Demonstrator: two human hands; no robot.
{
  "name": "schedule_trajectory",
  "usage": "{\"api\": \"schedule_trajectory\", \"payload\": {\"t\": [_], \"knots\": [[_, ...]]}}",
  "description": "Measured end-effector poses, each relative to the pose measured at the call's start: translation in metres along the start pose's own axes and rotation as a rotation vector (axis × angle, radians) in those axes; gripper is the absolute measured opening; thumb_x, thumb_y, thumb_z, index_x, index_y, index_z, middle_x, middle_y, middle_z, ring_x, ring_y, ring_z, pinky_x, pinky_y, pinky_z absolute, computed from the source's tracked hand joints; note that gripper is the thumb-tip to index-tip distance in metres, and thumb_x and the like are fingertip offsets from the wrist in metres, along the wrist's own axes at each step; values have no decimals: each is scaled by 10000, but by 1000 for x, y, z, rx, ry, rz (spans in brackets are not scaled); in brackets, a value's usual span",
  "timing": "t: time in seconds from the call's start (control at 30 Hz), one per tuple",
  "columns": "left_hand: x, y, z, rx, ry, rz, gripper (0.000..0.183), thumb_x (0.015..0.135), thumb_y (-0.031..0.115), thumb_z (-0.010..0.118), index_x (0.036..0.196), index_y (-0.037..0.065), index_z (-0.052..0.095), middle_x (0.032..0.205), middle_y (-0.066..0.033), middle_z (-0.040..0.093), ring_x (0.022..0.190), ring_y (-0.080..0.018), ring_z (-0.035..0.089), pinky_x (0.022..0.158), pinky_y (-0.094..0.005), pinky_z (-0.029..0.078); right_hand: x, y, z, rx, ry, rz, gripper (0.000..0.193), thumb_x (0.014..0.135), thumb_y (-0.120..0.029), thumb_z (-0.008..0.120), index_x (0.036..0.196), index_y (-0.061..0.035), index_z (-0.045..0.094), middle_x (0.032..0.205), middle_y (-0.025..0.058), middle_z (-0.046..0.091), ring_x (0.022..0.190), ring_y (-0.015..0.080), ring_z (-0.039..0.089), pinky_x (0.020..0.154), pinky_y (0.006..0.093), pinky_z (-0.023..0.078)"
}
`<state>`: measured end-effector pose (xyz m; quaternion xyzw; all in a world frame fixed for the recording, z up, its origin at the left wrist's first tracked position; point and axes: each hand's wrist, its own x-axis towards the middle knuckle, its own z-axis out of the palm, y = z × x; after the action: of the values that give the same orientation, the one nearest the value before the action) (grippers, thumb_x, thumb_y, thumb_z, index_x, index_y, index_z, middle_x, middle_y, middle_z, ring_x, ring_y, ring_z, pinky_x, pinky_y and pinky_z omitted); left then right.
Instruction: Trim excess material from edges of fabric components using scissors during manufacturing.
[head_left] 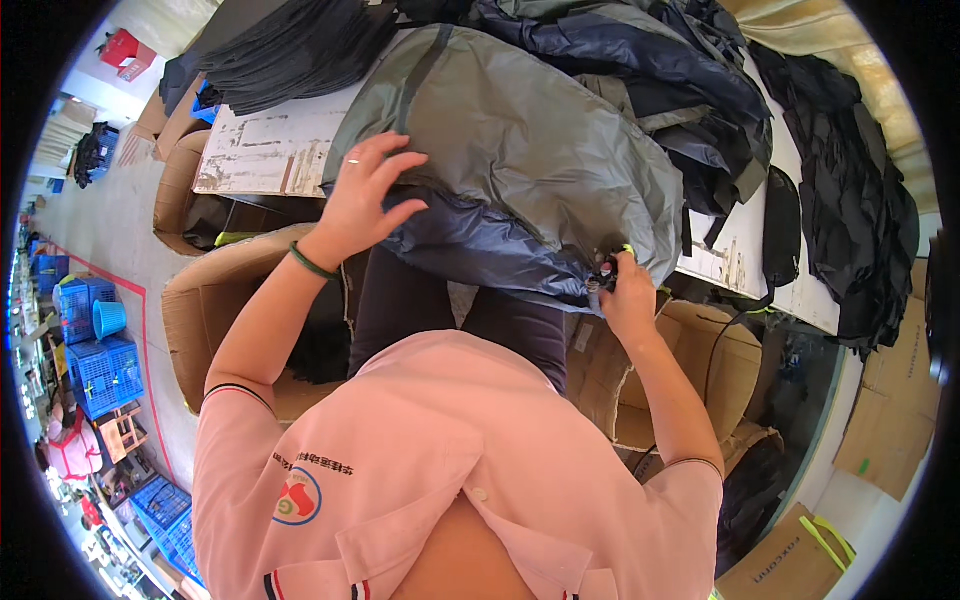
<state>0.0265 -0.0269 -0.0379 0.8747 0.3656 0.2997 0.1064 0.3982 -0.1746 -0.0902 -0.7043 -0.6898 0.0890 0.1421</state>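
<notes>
A grey-green sheet of thin, shiny fabric, with a dark strip near its left end, drapes over the table edge toward my lap. Its dark blue side shows along the near edge. My left hand is at the fabric's left part, fingers spread and thumb apart, gripping nothing. At the near right corner, my right hand is closed around a small black object with a yellow-green bit. Fabric bunches right beside that object. The fingers hide much of it, so its exact kind is unclear.
A stack of black flat pieces lies at the table's far left. Dark crumpled fabric heaps at the back, and black cloth hangs at the right. Open cardboard boxes stand below the worn white table. Blue crates stand leftward.
</notes>
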Motion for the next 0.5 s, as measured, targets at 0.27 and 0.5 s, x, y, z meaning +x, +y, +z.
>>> {"api": "schedule_trajectory", "payload": {"t": [0.27, 0.5], "knots": [[-12, -42, 12, -116, -111, -208, 283, 774, 47, 674, 1049, 81, 613, 938, -145, 614, 906, -365, 592, 778, -379, 496, 7, 5, 0, 217, -46, 62, 484, 607, 48, 670, 1050, -40, 496, 892, 122, 668, 847, 369, 620, 752, 454, 476], [-70, -148, -173, -75, 625, -558, 202, 896, 47, 552, 1081, 42, 631, 1034, -38, 632, 960, -136, 573, 870, -272, 458, 35, 16, -58, 455, 195, 108, 312, 768, -58, 747, 981, -12, 525, 825, 129, 666, 748, 255, 668, 689, 335, 512]]}}
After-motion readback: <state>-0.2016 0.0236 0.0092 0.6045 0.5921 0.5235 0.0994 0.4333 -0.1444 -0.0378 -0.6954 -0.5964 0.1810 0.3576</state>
